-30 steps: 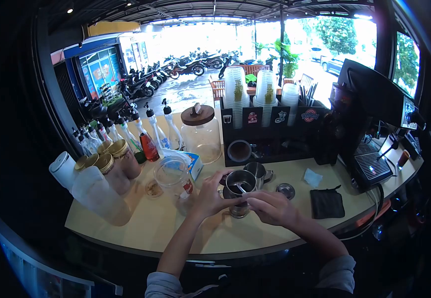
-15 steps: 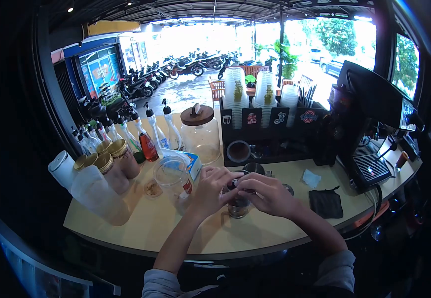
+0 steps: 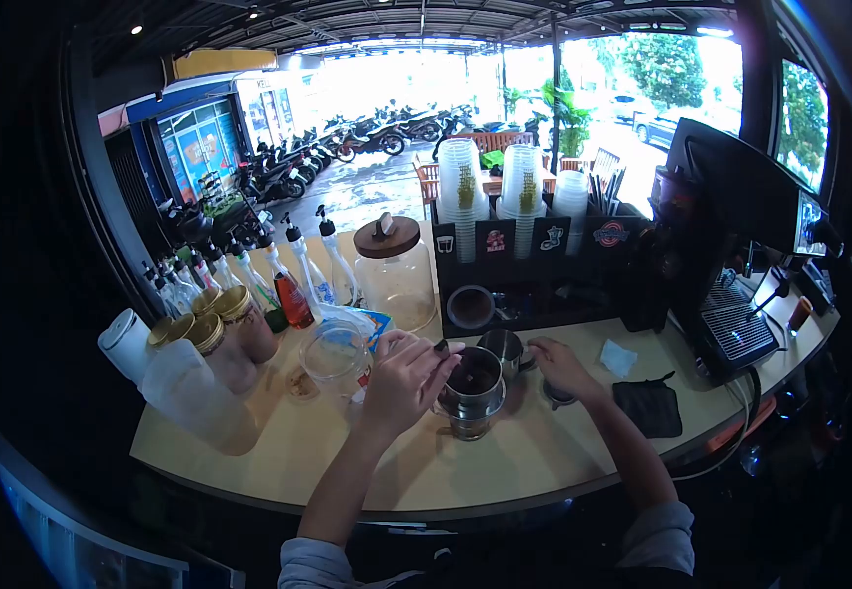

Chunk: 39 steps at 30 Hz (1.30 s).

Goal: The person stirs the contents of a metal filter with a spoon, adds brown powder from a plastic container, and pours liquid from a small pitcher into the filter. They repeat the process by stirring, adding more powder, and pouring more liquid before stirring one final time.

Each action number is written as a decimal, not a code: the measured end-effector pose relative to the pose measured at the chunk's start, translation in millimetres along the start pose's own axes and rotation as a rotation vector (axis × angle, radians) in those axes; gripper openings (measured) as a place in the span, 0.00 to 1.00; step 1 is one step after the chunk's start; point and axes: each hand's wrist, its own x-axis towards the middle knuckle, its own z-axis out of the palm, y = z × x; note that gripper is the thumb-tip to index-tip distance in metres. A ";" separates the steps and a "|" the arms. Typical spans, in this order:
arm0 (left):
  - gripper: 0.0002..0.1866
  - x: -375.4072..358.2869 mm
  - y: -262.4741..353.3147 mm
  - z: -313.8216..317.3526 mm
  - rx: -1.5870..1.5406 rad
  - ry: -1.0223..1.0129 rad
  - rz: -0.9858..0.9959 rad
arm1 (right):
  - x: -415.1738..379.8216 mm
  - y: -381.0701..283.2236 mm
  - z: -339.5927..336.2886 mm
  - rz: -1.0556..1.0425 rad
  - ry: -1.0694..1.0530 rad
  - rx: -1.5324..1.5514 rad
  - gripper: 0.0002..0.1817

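Near the front middle of the counter, a metal drip filter (image 3: 473,381) with dark contents sits on a glass (image 3: 471,426). My left hand (image 3: 406,381) is closed on a small dark object (image 3: 442,348) at the filter's upper left. Just behind stands a metal pitcher (image 3: 501,348). My right hand (image 3: 556,365) is by the pitcher's handle, its fingers bent together; whether they grip the handle is too small to tell. Under that hand is a small round metal item (image 3: 558,397), partly hidden. An open clear jar (image 3: 336,355) stands left of my left hand.
Pump bottles (image 3: 292,293), gold-lidded jars (image 3: 239,312) and a frosted pitcher (image 3: 190,388) line the left. A wooden-lidded jar (image 3: 389,275) and a black cup rack (image 3: 544,280) stand behind. On the right are a tissue (image 3: 618,357), a black cloth (image 3: 648,404) and an espresso machine (image 3: 735,329).
My hands, together over the filter before, have parted. The right one moved right to the pitcher's handle; the left one shifted slightly left with the dark object, uncovering the filter.
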 end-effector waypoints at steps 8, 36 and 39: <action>0.07 3.6 -1.3 -7.6 -0.054 0.074 -0.087 | -4.2 15.4 17.4 0.062 -0.082 0.570 0.13; 0.07 -0.9 -5.2 2.8 -0.058 0.215 -0.165 | 15.7 -152.3 -69.6 -0.291 -0.069 0.330 0.12; 0.07 -1.6 -5.8 3.0 -0.056 0.219 -0.167 | 10.8 -169.2 -72.2 -0.323 -0.084 0.318 0.13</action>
